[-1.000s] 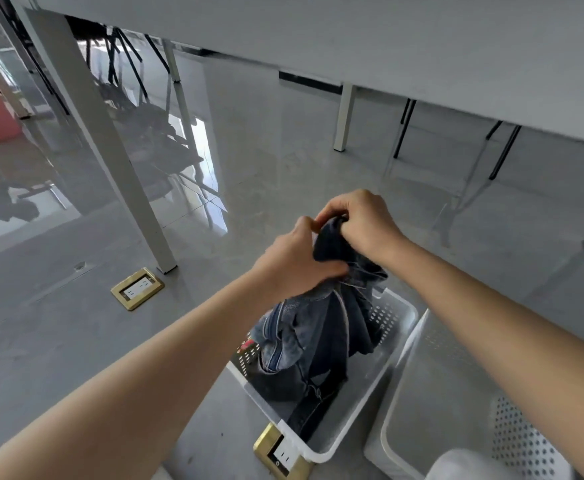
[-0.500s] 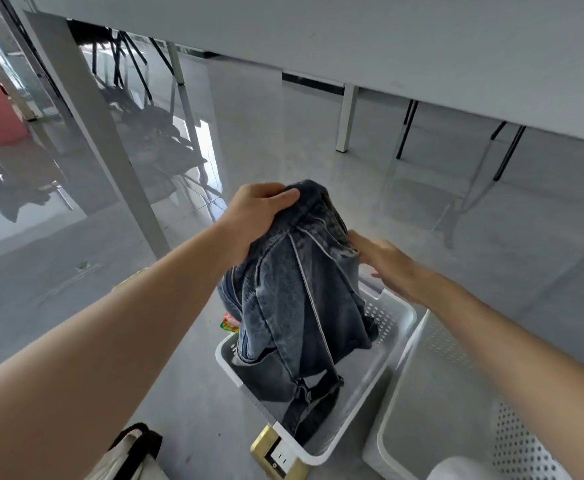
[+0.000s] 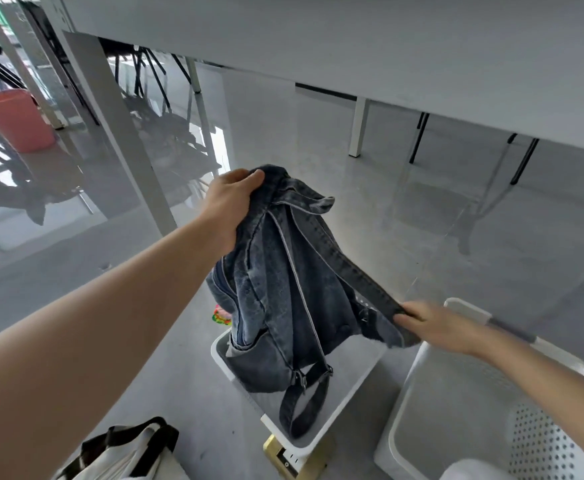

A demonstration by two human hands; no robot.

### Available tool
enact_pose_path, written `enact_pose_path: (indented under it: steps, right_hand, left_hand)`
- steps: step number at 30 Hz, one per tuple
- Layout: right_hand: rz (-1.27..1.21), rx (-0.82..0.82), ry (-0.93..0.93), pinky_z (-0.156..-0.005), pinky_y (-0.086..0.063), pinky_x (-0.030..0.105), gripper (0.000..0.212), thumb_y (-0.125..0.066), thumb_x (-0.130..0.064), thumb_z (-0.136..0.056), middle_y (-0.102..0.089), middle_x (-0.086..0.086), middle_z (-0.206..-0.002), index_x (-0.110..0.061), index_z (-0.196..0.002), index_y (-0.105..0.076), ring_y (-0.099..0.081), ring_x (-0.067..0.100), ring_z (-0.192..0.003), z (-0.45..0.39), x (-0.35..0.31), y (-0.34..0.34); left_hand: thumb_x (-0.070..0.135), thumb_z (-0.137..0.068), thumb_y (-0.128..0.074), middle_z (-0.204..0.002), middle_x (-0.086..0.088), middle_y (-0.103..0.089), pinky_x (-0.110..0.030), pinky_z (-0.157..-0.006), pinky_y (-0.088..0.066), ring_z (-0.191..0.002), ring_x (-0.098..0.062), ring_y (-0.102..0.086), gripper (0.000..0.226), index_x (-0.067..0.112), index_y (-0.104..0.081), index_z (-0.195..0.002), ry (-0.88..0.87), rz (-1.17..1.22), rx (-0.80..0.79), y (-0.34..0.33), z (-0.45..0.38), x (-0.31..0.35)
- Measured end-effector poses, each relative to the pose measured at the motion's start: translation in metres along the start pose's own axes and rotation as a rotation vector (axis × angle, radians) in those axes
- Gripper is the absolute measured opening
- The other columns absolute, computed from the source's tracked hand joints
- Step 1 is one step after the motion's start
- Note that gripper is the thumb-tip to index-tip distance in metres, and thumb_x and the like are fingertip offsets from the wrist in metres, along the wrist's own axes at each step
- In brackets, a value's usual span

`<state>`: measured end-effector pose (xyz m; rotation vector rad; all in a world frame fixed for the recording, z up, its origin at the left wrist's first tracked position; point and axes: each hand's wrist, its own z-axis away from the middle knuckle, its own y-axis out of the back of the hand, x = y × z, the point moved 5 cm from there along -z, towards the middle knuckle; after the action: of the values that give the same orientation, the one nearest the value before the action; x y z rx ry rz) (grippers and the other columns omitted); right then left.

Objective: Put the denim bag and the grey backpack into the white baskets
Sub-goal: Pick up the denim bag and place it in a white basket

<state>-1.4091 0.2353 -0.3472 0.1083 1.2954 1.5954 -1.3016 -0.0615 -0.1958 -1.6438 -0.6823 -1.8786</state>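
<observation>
The denim bag [image 3: 276, 299] hangs upright over the left white basket [image 3: 313, 441], its bottom resting inside it. My left hand [image 3: 229, 206] grips the bag's top edge. My right hand [image 3: 436, 327] pinches one denim shoulder strap and holds it out to the right. The other strap dangles into the basket. A second white basket [image 3: 432, 407] with perforated walls stands to the right, under my right forearm. No grey backpack is in view.
A white tote with black handles [image 3: 124, 455] lies at the bottom left. A brass floor socket [image 3: 294, 460] sits beside the left basket. A white table leg [image 3: 120, 133] stands to the left, the grey tabletop [image 3: 387, 43] overhead, a pink bin [image 3: 16, 119] far left.
My left hand has kept the bag's top raised. My right hand moved down and to the right, took hold of a shoulder strap and pulled it outward.
</observation>
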Motion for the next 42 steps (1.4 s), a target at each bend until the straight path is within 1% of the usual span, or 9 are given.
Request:
enact_pose_path:
  steps: [6,10,13,17,27,31,35,37,42]
  right_hand:
    - [-0.977,-0.421,0.146,-0.088,-0.053,0.049,0.012,-0.047,-0.015,-0.096,-0.065,0.019,-0.08,-0.004,-0.096,-0.05,-0.066,0.041,-0.095,0.043,-0.096,-0.017]
    - [-1.138,-0.193,0.165,-0.081,-0.056,0.041,0.022,-0.042,0.004,-0.095,-0.07,0.015,-0.09,-0.005,-0.104,-0.059,-0.068,0.027,-0.093,0.014,-0.115,0.001]
    - [-0.891,0.159,0.096,-0.081,-0.054,0.031,0.023,-0.05,0.007,-0.089,-0.071,0.009,-0.089,-0.01,-0.092,-0.066,-0.068,0.019,-0.084,-0.014,-0.107,0.002]
    - [0.209,0.213,-0.079,-0.082,-0.052,0.037,0.016,-0.047,-0.009,-0.082,-0.063,0.011,-0.103,-0.012,-0.091,-0.059,-0.062,0.032,-0.099,-0.043,-0.07,-0.025]
    - [-0.493,-0.062,0.197,-0.097,-0.045,0.029,0.058,-0.073,-0.019,-0.08,-0.059,-0.008,-0.116,-0.018,-0.131,-0.045,-0.058,0.013,-0.11,-0.034,-0.175,-0.028]
    - [-0.102,-0.063,0.186,-0.075,-0.047,0.026,0.01,-0.066,-0.019,-0.083,-0.06,-0.009,-0.082,-0.02,-0.091,-0.06,-0.056,0.01,-0.077,-0.028,-0.142,-0.046]
    - [0.048,0.043,0.101,-0.063,-0.039,0.03,0.02,-0.056,-0.017,-0.081,-0.049,-0.005,-0.066,-0.023,-0.066,-0.044,-0.045,0.012,-0.063,-0.022,-0.086,-0.049]
    - [-0.073,0.082,0.107,-0.067,-0.042,0.029,0.009,-0.062,-0.022,-0.083,-0.055,-0.002,-0.079,-0.024,-0.083,-0.054,-0.05,0.012,-0.07,-0.03,-0.083,-0.046]
    - [-0.193,-0.066,0.099,-0.111,-0.038,0.043,0.083,-0.073,-0.039,-0.076,-0.04,0.005,-0.146,-0.022,-0.147,-0.031,-0.042,0.026,-0.131,-0.071,-0.118,-0.083]
  left_hand:
    - [0.023,-0.092,-0.061,-0.08,-0.01,-0.073,-0.041,-0.074,-0.061,-0.07,-0.025,-0.069,0.012,0.017,-0.069,-0.085,0.032,0.024,-0.064,-0.015,0.002,-0.007]
    - [0.023,-0.092,-0.061,-0.081,-0.011,-0.073,-0.044,-0.076,-0.061,-0.067,-0.025,-0.069,0.011,0.017,-0.069,-0.087,0.045,0.036,-0.071,-0.013,0.002,-0.01]
    - [0.023,-0.092,-0.062,-0.08,-0.009,-0.072,-0.042,-0.075,-0.061,-0.066,-0.024,-0.069,0.011,0.017,-0.069,-0.087,0.057,0.039,-0.076,-0.01,0.004,-0.013]
    - [0.023,-0.092,-0.062,-0.081,-0.01,-0.071,-0.043,-0.076,-0.06,-0.067,-0.024,-0.068,0.011,0.017,-0.069,-0.085,0.071,0.037,-0.075,-0.005,0.005,-0.018]
    - [0.026,-0.09,-0.063,-0.08,-0.013,-0.068,-0.049,-0.079,-0.058,-0.071,-0.027,-0.065,0.014,0.015,-0.069,-0.083,0.052,-0.091,-0.105,-0.015,0.002,-0.022]
    - [0.025,-0.09,-0.064,-0.078,-0.008,-0.071,-0.038,-0.072,-0.06,-0.066,-0.023,-0.067,0.013,0.014,-0.071,-0.091,0.04,-0.077,-0.063,-0.004,-0.004,-0.011]
    - [0.025,-0.091,-0.064,-0.079,-0.01,-0.07,-0.043,-0.076,-0.059,-0.066,-0.024,-0.065,0.013,0.014,-0.07,-0.088,0.053,-0.064,-0.088,0.004,-0.006,-0.003]
    - [0.025,-0.09,-0.065,-0.081,-0.013,-0.068,-0.047,-0.079,-0.058,-0.068,-0.025,-0.063,0.014,0.015,-0.068,-0.081,0.051,-0.094,-0.14,-0.006,0.0,-0.001]
    - [0.024,-0.089,-0.066,-0.09,-0.019,-0.068,-0.053,-0.082,-0.056,-0.078,-0.029,-0.065,0.014,0.011,-0.07,-0.09,0.057,-0.091,-0.194,-0.021,0.006,0.0]
